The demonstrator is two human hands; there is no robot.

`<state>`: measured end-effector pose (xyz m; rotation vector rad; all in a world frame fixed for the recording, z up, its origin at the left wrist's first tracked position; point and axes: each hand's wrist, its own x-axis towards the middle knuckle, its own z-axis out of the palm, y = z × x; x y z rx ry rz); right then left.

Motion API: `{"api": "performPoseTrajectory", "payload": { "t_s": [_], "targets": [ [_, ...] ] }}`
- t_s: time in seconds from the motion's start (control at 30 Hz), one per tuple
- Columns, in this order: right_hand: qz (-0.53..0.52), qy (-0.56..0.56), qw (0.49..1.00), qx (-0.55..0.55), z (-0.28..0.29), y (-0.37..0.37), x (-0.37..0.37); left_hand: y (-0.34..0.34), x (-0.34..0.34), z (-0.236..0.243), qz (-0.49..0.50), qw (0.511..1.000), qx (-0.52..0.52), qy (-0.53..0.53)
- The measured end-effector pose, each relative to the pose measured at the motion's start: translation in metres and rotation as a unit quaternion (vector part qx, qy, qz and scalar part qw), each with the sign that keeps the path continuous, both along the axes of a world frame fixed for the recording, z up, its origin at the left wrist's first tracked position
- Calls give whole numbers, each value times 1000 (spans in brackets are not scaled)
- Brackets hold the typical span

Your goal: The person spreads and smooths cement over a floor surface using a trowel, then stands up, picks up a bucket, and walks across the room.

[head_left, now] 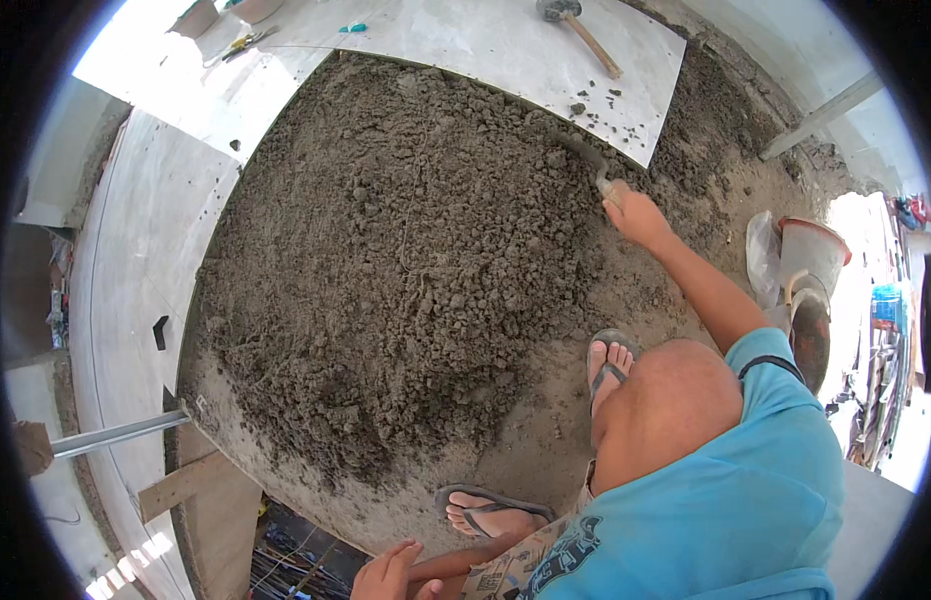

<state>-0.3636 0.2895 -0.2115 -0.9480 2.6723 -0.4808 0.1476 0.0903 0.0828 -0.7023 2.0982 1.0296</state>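
Observation:
A wide bed of crumbly grey-brown mortar [416, 230] lies before me. At its far right side my right hand [636, 215] is closed round the handle of a trowel [604, 180]. The trowel's dark blade rests on the mortar close to the edge of a large pale tile [466, 40], partly lost against the grey. Close to the lower edge of the picture, my left hand [384, 575] hangs beside my leg, its fingers apart and nothing seen in it. My sandalled feet stand on the thinly covered floor at the mortar's near right side.
A mallet [591, 42] and scattered mortar crumbs lie on the far tile. More pale tiles [151, 200] run along the left, with a metal bar [121, 435] below. At right stand a bucket [814, 250], a plastic bag [763, 258] and a leaning post [821, 115].

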Motion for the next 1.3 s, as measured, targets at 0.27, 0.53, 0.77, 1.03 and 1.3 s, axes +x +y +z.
{"api": "performPoseTrajectory", "payload": {
  "t_s": [0.27, 0.53, 0.77, 1.03, 1.3],
  "targets": [
    [111, -180, 977, 5, 5, -5, 139, 4, -6, 5, 36, 999, -14, 24],
    [-3, -72, 997, -9, 14, -61, 5, 1, -6, -2, 15, 998, -18, 57],
    [79, -213, 972, 60, 11, -75, 125, 9, -3, -3, 40, 998, -25, 34],
    [198, -352, 903, 148, 42, -89, 176, -3, -1, -21, -16, 996, -23, 84],
    [340, -341, 866, 136, 30, -99, 214, 3, -19, -15, -41, 996, -10, 79]
  ]
}}
